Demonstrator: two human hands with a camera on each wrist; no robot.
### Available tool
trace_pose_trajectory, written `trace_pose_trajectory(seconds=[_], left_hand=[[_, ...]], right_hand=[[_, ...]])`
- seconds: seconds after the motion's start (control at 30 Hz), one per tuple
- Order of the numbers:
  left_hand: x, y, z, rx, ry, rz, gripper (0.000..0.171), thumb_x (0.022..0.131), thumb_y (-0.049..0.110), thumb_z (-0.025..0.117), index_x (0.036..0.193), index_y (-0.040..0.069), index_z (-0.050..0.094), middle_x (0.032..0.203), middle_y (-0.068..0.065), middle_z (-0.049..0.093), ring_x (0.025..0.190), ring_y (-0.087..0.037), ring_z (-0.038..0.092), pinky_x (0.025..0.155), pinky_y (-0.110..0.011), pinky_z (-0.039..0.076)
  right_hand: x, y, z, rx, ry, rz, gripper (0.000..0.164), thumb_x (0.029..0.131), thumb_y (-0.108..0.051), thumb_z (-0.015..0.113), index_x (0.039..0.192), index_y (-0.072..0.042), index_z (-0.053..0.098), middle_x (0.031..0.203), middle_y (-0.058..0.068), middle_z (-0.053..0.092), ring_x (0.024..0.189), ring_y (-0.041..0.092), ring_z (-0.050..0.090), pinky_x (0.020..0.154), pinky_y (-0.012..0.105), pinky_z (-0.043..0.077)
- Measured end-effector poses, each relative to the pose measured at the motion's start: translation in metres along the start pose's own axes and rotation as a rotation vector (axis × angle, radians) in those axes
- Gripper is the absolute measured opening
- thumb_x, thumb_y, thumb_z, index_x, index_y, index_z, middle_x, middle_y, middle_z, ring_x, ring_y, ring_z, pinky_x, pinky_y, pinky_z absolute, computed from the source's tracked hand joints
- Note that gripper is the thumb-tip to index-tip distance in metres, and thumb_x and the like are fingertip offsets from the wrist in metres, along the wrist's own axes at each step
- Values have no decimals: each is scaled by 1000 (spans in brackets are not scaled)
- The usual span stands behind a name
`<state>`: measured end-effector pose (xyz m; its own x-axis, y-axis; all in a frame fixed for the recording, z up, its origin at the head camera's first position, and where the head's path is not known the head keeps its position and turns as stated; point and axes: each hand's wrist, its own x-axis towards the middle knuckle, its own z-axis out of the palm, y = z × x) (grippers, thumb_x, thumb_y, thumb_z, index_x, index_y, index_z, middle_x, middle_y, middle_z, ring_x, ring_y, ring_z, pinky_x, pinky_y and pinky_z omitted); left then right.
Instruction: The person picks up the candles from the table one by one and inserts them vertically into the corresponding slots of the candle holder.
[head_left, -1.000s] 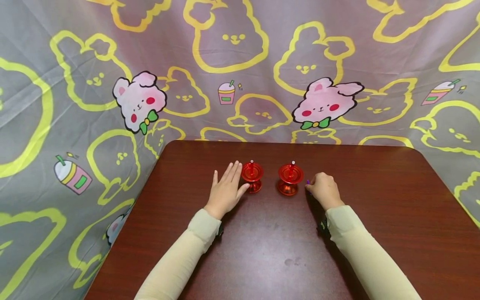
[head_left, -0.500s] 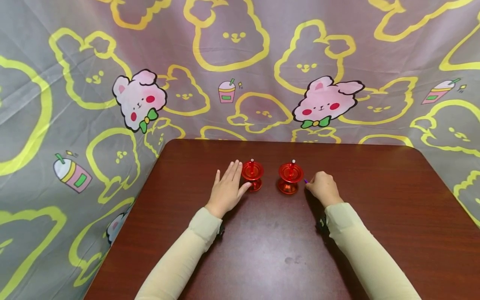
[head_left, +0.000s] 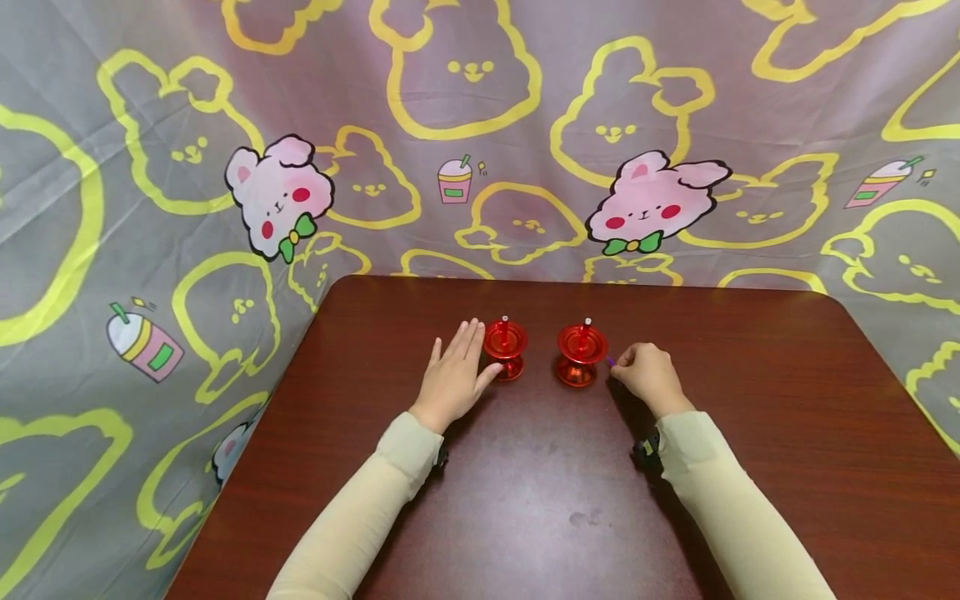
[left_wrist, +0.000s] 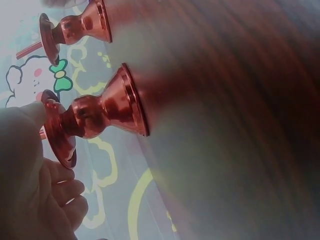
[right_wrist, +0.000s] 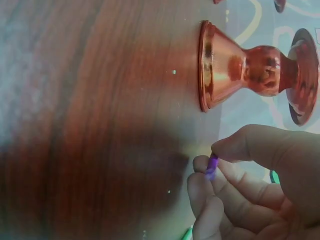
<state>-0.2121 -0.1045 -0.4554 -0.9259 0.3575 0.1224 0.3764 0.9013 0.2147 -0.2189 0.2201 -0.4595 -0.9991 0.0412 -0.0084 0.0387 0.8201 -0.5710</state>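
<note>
Two shiny red, goblet-shaped candle holders stand upright, each with a thin red stem tipped white in its dish. By the left candle holder (head_left: 506, 343) lies my left hand (head_left: 453, 375), fingers straight, its thumb and fingertips close around the dish's side; the left wrist view shows the hand by the dish (left_wrist: 61, 131), contact unclear. To the right of the right candle holder (head_left: 577, 372), my right hand (head_left: 648, 375) pinches a small purple stick (right_wrist: 212, 166) between thumb and fingers. Its tip points towards that holder's base, apart from it.
Both holders stand on a dark brown wooden table (head_left: 540, 500) with rounded far corners. A grey cloth (head_left: 420, 100) with yellow outlines and rabbit faces hangs behind and to the left. Dark straps (head_left: 647, 450) sit on the wrists.
The purple stick has tilted slightly to the left in my right hand's fingers. My left hand keeps nearly the same place, and both candle holders stay where they were.
</note>
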Motion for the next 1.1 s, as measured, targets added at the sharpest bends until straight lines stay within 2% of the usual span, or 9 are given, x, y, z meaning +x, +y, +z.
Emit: trace_pose_trajectory(seconds=[0.13,0.23,0.43,0.57,0.77,0.97,1.1], left_hand=[[1,-1,0,-11,4,2,76,106,54,41,162,7,22,168,-9,20,156,-22,14,121,-59,17],[2,-2,1,-2,10,4,76,105,55,41,162,7,23,168,-9,21,156,-22,14,121,-59,18],[4,-3,1,18,2,7,77,105,56,40,162,7,22,168,-8,21,156,-22,14,120,-59,20],[4,-4,1,20,1,6,77,105,56,40,162,8,23,168,-8,22,156,-21,14,120,-59,20],[4,-3,-1,20,7,12,76,105,55,42,161,7,25,167,-9,23,155,-21,15,120,-59,20],[4,-2,-2,15,7,6,76,105,54,43,161,7,25,167,-9,24,155,-22,16,120,-59,20],[3,-2,-2,12,6,4,75,105,54,44,161,7,25,167,-9,24,155,-22,16,121,-58,20]], right_hand=[[-1,2,-1,51,6,-9,15,86,-12,73,87,3,71,79,12,71,76,28,65,71,44,53],[-2,3,-3,86,2,-2,18,90,-12,70,94,6,72,80,13,72,73,25,66,68,39,52],[-4,5,-6,129,23,-5,20,91,-11,64,95,6,74,72,6,70,64,15,60,63,31,47],[-7,3,-9,194,-2,20,19,92,-11,64,97,7,72,69,6,69,60,10,58,59,28,47],[-12,2,-13,260,-19,57,20,92,-12,65,98,7,70,71,8,71,63,13,64,56,24,48],[-15,6,-12,357,-10,37,19,92,-9,66,99,9,68,77,12,73,65,18,68,59,27,57],[-18,8,-11,412,8,27,20,92,-8,69,100,10,68,81,12,75,65,16,70,61,28,58]])
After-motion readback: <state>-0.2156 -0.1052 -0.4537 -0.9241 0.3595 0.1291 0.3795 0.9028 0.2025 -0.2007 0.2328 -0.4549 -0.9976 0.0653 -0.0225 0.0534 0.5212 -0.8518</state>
